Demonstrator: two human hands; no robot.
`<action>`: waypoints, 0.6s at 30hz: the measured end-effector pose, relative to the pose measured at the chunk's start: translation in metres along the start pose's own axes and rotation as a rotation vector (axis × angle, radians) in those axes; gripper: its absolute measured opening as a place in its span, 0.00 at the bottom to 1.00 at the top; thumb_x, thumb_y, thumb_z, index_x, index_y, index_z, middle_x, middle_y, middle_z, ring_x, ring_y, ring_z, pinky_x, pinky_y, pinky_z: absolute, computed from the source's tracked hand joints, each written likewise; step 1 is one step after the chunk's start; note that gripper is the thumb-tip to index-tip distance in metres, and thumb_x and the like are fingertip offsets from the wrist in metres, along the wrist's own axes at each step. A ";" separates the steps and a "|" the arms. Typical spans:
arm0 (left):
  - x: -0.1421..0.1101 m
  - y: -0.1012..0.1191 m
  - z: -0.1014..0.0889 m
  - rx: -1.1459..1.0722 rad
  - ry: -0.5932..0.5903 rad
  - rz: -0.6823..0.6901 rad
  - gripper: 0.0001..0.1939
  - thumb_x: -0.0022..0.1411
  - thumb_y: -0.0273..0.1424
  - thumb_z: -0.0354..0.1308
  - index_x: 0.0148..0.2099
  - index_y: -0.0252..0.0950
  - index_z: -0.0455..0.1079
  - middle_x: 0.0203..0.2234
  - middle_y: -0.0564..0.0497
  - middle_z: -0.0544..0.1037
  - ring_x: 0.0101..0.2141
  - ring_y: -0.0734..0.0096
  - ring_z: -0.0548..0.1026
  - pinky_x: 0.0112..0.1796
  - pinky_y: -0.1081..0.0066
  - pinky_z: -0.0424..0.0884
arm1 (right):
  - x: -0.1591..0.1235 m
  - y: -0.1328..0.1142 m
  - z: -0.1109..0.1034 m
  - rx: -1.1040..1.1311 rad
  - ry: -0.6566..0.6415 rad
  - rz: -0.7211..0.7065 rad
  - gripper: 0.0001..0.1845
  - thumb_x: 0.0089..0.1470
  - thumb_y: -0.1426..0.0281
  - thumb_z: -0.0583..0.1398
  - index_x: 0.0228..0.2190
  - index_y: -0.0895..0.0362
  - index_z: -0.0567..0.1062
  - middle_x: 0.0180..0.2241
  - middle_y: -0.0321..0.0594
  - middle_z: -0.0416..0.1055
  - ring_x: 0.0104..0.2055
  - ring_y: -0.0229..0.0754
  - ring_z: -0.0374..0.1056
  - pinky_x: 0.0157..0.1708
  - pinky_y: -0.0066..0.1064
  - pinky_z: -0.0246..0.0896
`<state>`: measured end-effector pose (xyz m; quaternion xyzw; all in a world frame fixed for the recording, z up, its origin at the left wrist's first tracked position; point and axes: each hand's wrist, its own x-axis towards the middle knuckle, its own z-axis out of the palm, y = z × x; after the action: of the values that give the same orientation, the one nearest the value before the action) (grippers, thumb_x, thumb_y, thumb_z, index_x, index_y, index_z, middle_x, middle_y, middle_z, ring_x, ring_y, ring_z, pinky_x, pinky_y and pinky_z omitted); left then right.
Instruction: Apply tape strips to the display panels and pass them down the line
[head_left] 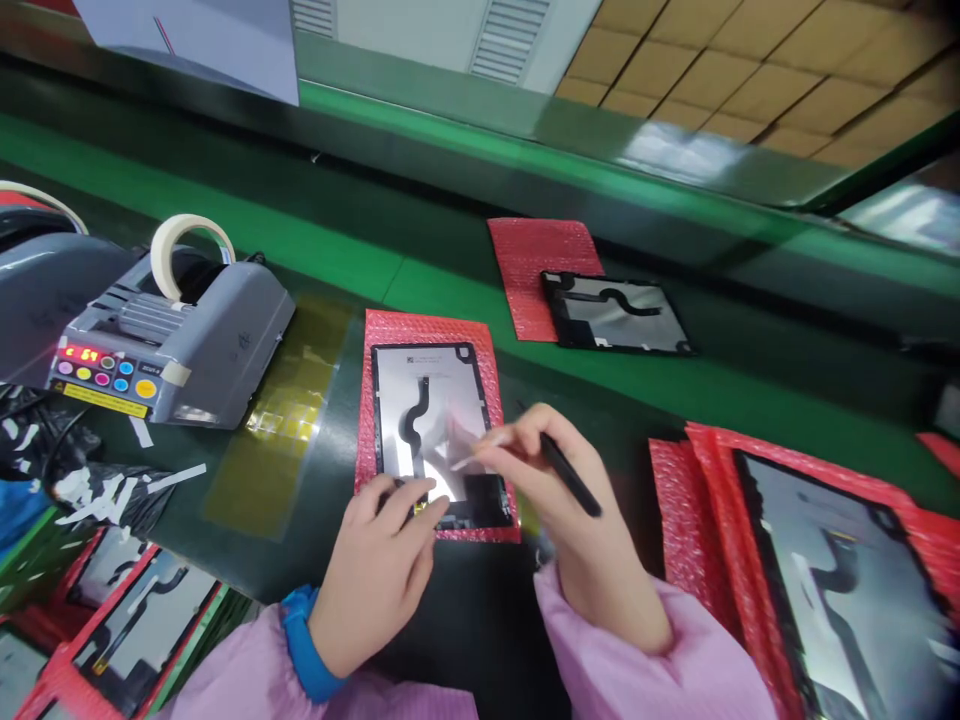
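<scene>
Gripping a black pen-like tool (571, 476) and a pale strip (466, 462), possibly tape, the right hand (574, 500) hovers over the central panel (442, 420). The left hand (394, 550) presses its lower edge, hiding part; whether it grasps anything is unclear. The panel lies on red bubble wrap (364, 400), long axis running away from the wearer, leaning slightly left.

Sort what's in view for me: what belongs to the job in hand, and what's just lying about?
Likely in the job:
- panel under the left hand
- red bubble wrap beneath it
- small pale piece at the right hand's fingertips
- black pen-like tool in that hand

Apparently lying about:
- far panel
- white scraps

Unclear: tape dispenser.
</scene>
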<state>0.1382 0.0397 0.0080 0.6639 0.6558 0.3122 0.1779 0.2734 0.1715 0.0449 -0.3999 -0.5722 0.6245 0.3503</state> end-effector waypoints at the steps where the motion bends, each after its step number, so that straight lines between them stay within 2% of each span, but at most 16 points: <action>1: 0.000 -0.002 0.001 0.109 -0.022 0.030 0.18 0.67 0.23 0.50 0.56 0.37 0.71 0.53 0.46 0.75 0.50 0.51 0.67 0.49 0.52 0.69 | 0.008 0.002 0.001 -0.012 -0.050 0.023 0.22 0.49 0.66 0.70 0.24 0.52 0.60 0.25 0.32 0.71 0.29 0.38 0.68 0.32 0.30 0.63; 3: -0.001 -0.005 0.005 0.244 -0.042 0.059 0.16 0.68 0.25 0.51 0.55 0.35 0.72 0.54 0.47 0.76 0.50 0.50 0.68 0.47 0.52 0.69 | 0.022 0.009 0.005 -0.038 -0.149 0.075 0.24 0.48 0.64 0.70 0.23 0.53 0.58 0.24 0.31 0.68 0.28 0.37 0.65 0.30 0.29 0.60; 6: -0.003 -0.010 0.009 0.325 -0.026 0.074 0.17 0.69 0.27 0.51 0.57 0.35 0.71 0.55 0.50 0.76 0.50 0.52 0.68 0.47 0.55 0.69 | 0.034 0.018 0.009 -0.053 -0.231 0.121 0.26 0.47 0.62 0.70 0.23 0.52 0.56 0.24 0.29 0.66 0.26 0.35 0.62 0.28 0.29 0.58; 11: -0.003 -0.013 0.014 0.461 0.025 0.057 0.18 0.71 0.28 0.48 0.59 0.35 0.70 0.58 0.54 0.75 0.49 0.53 0.69 0.46 0.55 0.66 | 0.049 0.027 0.015 -0.197 -0.358 0.109 0.27 0.46 0.57 0.70 0.23 0.52 0.57 0.24 0.31 0.67 0.27 0.37 0.64 0.30 0.31 0.59; 18: -0.002 -0.010 0.018 0.519 0.045 0.044 0.17 0.71 0.31 0.49 0.57 0.36 0.72 0.55 0.53 0.77 0.50 0.54 0.71 0.47 0.55 0.65 | 0.072 0.041 0.026 -0.299 -0.365 0.075 0.29 0.43 0.52 0.70 0.23 0.51 0.57 0.25 0.34 0.72 0.29 0.42 0.70 0.33 0.34 0.61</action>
<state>0.1422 0.0412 -0.0124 0.6944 0.7030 0.1523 -0.0198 0.2198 0.2204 -0.0022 -0.3487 -0.6971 0.6072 0.1544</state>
